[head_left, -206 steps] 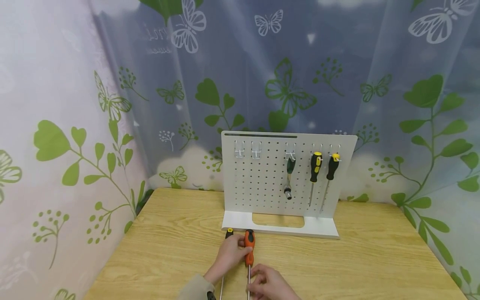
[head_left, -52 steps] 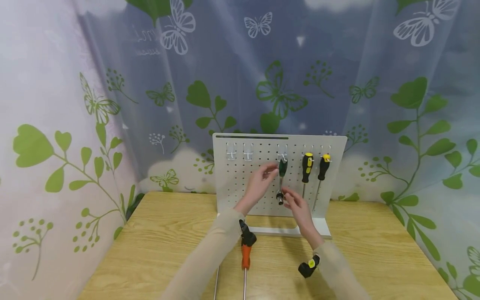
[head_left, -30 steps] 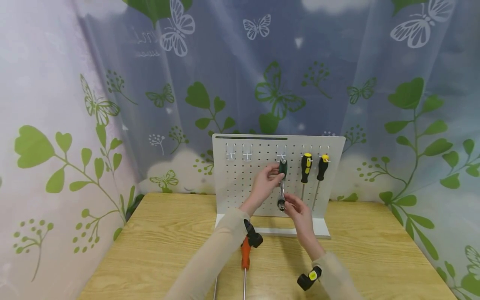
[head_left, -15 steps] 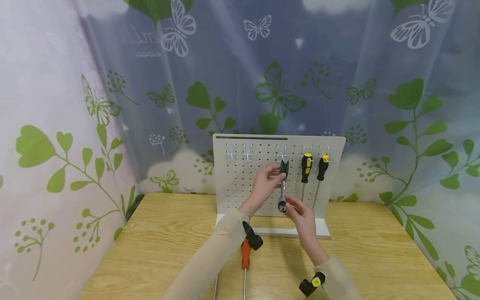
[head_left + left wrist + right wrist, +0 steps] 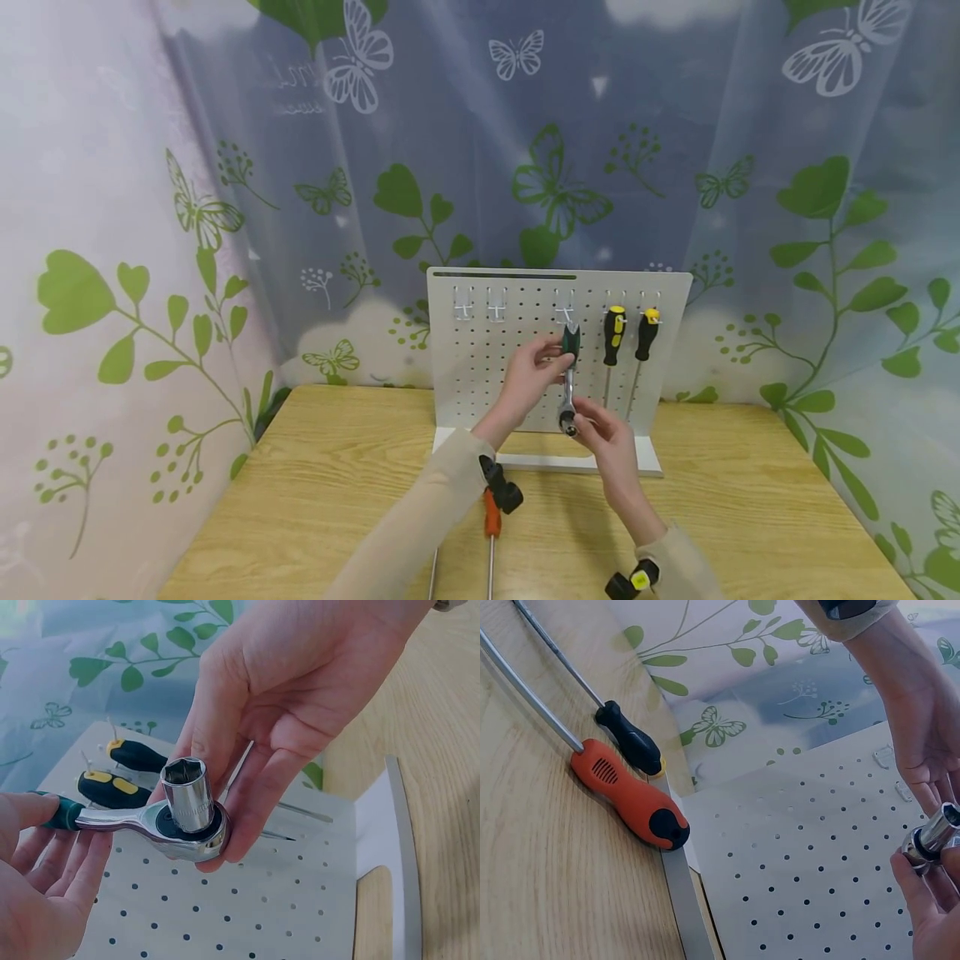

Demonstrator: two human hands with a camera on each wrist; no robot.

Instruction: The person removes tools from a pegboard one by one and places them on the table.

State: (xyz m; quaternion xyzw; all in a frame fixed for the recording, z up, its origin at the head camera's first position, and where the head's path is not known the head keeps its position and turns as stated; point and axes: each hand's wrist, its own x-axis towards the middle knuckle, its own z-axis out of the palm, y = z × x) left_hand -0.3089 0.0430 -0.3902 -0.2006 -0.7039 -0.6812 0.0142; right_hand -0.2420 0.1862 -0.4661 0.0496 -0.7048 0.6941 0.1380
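Note:
A ratchet wrench (image 5: 568, 387) with a green handle and a chrome socket (image 5: 187, 796) is held in front of the white pegboard (image 5: 480, 367). My left hand (image 5: 525, 375) pinches its green handle (image 5: 66, 814) between thumb and fingers. Lower down, my right hand (image 5: 609, 442) grips the ratchet head, thumb and fingertips at either side of it. The socket points out toward me, and the handle's top end sits just below a clear hook (image 5: 564, 310).
Two black-and-yellow screwdrivers (image 5: 615, 333) hang at the board's right. Two clear hooks (image 5: 496, 307) on its left bear nothing. An orange screwdriver (image 5: 622, 791) and a black-handled screwdriver (image 5: 628, 739) lie on the wooden table (image 5: 337, 475) by the board's base.
Earlier, both hands were at the orange screwdriver on the table. Since then they have taken hold of the ratchet wrench at its hook and brought it slightly down and toward me, socket end foremost.

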